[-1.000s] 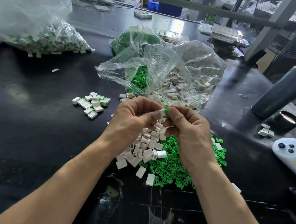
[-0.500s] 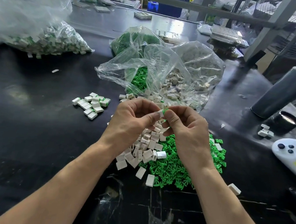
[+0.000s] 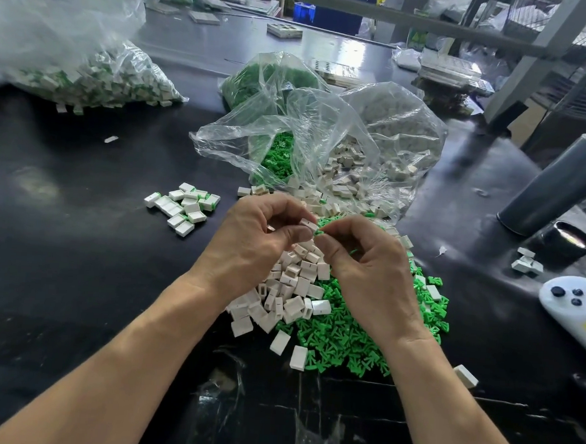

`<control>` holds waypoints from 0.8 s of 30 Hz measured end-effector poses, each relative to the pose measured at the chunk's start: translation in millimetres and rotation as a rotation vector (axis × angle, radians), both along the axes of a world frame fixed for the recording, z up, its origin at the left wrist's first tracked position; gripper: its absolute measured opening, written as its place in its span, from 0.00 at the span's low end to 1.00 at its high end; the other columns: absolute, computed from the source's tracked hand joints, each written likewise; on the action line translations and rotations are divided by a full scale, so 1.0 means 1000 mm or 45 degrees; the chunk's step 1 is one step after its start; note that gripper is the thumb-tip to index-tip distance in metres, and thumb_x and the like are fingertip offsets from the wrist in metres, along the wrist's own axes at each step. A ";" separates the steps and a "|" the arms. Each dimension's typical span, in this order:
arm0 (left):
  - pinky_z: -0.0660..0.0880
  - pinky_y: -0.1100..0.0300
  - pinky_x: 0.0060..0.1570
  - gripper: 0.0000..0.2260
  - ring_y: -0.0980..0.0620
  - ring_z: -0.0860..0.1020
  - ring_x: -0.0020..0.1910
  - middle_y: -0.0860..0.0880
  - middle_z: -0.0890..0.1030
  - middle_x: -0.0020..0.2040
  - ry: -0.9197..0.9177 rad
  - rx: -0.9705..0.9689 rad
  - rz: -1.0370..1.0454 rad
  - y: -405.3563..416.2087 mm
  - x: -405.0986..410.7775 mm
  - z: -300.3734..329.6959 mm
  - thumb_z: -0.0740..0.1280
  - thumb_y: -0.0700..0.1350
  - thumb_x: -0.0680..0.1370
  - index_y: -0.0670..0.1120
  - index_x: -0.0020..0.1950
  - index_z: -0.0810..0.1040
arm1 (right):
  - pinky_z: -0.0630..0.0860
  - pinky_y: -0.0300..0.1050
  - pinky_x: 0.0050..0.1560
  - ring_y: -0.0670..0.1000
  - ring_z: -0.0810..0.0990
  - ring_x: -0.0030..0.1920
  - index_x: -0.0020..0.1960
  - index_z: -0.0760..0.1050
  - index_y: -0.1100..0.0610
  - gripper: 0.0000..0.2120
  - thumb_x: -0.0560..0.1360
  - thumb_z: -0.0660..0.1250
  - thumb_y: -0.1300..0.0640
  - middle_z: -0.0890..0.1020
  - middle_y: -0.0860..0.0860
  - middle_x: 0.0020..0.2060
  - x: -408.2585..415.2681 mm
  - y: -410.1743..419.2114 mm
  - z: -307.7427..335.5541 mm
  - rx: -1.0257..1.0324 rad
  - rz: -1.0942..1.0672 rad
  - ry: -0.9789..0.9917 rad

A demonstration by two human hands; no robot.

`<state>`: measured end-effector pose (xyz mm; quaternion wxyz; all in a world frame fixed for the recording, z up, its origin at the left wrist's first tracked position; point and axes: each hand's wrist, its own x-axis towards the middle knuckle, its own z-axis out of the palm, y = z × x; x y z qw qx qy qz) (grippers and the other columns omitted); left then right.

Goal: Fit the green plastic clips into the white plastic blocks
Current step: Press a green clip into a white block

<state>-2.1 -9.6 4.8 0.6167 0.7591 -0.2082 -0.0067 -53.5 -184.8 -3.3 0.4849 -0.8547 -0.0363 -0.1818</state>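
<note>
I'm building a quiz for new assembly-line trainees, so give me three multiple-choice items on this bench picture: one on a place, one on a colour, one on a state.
1. Where does the small group of finished blocks lie?
A. Left of the hands
B. Inside the open bag
C. On the white controller

2. What colour are the loose clips heaped under the right hand?
A. Blue
B. Green
C. Red

3. What is the left hand doing?
A. Lying flat on the table
B. Hanging idle with nothing in it
C. Pinching a white block

Answers:
1 A: the finished blocks sit on the black table left of both hands.
2 B: the loose clips under the right hand are bright green.
3 C: the left hand pinches a white block between thumb and fingers, against the right hand's fingertips.
</note>
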 end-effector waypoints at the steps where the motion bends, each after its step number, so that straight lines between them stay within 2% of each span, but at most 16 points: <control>1: 0.81 0.63 0.44 0.06 0.59 0.82 0.39 0.54 0.85 0.43 -0.006 0.005 0.005 0.000 0.000 0.000 0.75 0.38 0.76 0.49 0.49 0.85 | 0.73 0.30 0.39 0.41 0.80 0.39 0.48 0.82 0.50 0.03 0.77 0.75 0.57 0.82 0.39 0.38 0.000 0.001 -0.001 0.007 -0.003 -0.010; 4: 0.83 0.58 0.44 0.06 0.53 0.83 0.40 0.51 0.86 0.43 0.015 -0.034 0.029 -0.001 0.001 -0.001 0.74 0.37 0.76 0.47 0.49 0.86 | 0.75 0.33 0.37 0.44 0.81 0.37 0.48 0.82 0.50 0.04 0.77 0.76 0.58 0.83 0.42 0.37 0.002 0.003 -0.003 0.057 -0.019 -0.038; 6: 0.84 0.55 0.44 0.06 0.49 0.84 0.40 0.49 0.87 0.43 0.068 -0.110 0.049 -0.003 0.000 -0.001 0.74 0.35 0.76 0.45 0.48 0.87 | 0.78 0.38 0.35 0.45 0.81 0.35 0.47 0.82 0.49 0.05 0.77 0.76 0.58 0.83 0.43 0.36 0.002 0.005 -0.004 0.101 -0.031 -0.063; 10: 0.85 0.53 0.42 0.05 0.52 0.83 0.37 0.47 0.87 0.40 0.112 -0.212 0.102 -0.010 -0.004 -0.002 0.74 0.34 0.76 0.42 0.47 0.87 | 0.81 0.54 0.35 0.50 0.82 0.34 0.46 0.83 0.50 0.05 0.77 0.75 0.59 0.83 0.47 0.35 0.001 0.007 -0.003 0.166 -0.046 -0.104; 12: 0.85 0.51 0.42 0.05 0.51 0.83 0.36 0.46 0.87 0.40 0.121 -0.252 0.114 -0.012 -0.006 -0.001 0.74 0.33 0.75 0.41 0.47 0.87 | 0.81 0.58 0.35 0.52 0.82 0.35 0.46 0.83 0.51 0.04 0.77 0.75 0.60 0.84 0.48 0.35 0.000 0.007 -0.002 0.185 -0.054 -0.109; 14: 0.85 0.52 0.41 0.05 0.50 0.83 0.36 0.44 0.87 0.40 0.135 -0.273 0.105 -0.012 -0.007 0.000 0.74 0.32 0.75 0.41 0.47 0.87 | 0.81 0.60 0.36 0.54 0.83 0.35 0.46 0.83 0.52 0.05 0.77 0.75 0.61 0.84 0.48 0.36 -0.001 0.007 -0.001 0.203 -0.047 -0.105; 18: 0.84 0.55 0.41 0.05 0.49 0.84 0.37 0.45 0.87 0.41 0.178 -0.260 0.035 -0.008 -0.003 0.001 0.74 0.32 0.75 0.40 0.48 0.87 | 0.81 0.57 0.35 0.53 0.82 0.34 0.45 0.83 0.50 0.08 0.76 0.75 0.63 0.84 0.49 0.35 -0.002 0.007 0.001 0.198 -0.031 -0.095; 22: 0.84 0.54 0.43 0.07 0.48 0.85 0.40 0.45 0.87 0.43 0.180 -0.256 -0.004 -0.008 -0.003 0.001 0.73 0.32 0.76 0.42 0.48 0.86 | 0.80 0.44 0.33 0.50 0.82 0.32 0.45 0.84 0.51 0.09 0.76 0.75 0.65 0.85 0.50 0.34 0.001 0.003 0.003 0.243 -0.035 -0.050; 24: 0.84 0.55 0.43 0.07 0.48 0.84 0.41 0.46 0.87 0.44 0.140 -0.236 -0.011 -0.007 -0.003 0.001 0.73 0.33 0.77 0.43 0.50 0.86 | 0.81 0.43 0.35 0.50 0.82 0.32 0.45 0.84 0.50 0.09 0.76 0.75 0.64 0.85 0.50 0.34 0.003 0.002 0.003 0.235 -0.035 -0.042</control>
